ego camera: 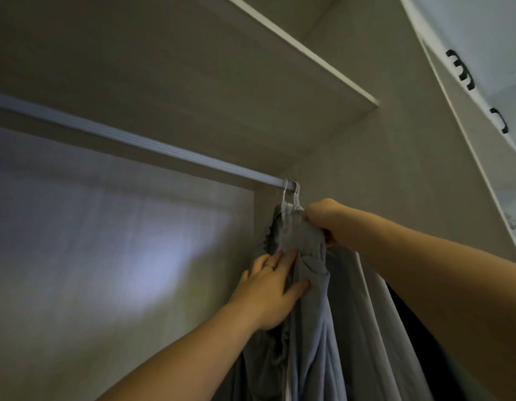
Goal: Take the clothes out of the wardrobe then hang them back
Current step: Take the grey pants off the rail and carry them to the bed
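Gently guide thin white hanger hook (295, 190) over pale metal rail (135, 139), right hand (327, 219) grip clamping grey cloth garment (304, 244), left hand (267, 289) pinching folds.

We count one rail (129, 138), one shelf (280, 82), two hands (268, 287), at least two hooks (285, 188), at least three garments (309, 328), two handles (501, 120).

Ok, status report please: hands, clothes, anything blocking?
Right hand grips grey garment at top. Left hand pinches fabric lower down. Hanger hooks on rail, far right end. No obstruction seen.
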Available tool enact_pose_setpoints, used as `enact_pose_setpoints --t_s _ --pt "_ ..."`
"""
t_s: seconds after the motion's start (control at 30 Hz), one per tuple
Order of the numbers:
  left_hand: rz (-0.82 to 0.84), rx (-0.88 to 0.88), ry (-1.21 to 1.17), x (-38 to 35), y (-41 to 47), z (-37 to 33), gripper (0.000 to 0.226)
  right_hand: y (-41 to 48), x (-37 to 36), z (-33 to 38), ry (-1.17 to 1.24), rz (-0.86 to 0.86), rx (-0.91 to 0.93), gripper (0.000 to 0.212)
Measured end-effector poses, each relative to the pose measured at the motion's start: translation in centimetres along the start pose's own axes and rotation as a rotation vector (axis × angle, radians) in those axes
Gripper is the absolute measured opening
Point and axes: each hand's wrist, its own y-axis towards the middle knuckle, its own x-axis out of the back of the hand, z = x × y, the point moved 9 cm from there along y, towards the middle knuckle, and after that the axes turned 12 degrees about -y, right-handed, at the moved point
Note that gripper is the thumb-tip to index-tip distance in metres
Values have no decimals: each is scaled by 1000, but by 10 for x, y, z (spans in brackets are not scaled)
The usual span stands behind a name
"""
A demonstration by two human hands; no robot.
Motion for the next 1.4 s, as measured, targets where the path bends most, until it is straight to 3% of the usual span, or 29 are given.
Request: enact_pose_setpoints --t_s 0.2,0.33,0.47,0.77,1.03,1.17,1.4 --pt "-20 -1 -12 6 -2 -1 66 4 -3 10 101 -91 135 35" --pt "-60 -26 -48 12 -1 -9 64 0 5 16 120 -131 247 15" --pt "-121 -56 -95 14 4 -18 57 -11 30 10 52 -205 364 17" --pt "-458 -209 -221 10 -2 -68 64 -66 128 -42 -574 -590 454 22" --pt "-783 -191 -405 39 7 -128 68 -150 231 -69 -783 -701 581 21" --pt "-776 -168 -575 39 10 -177 61 -197 295 -91 -857 -738 584 20" --pt "-680 -309 -584 4 -10 -325 46 -289 427 -147 -1010 -745 468 17"
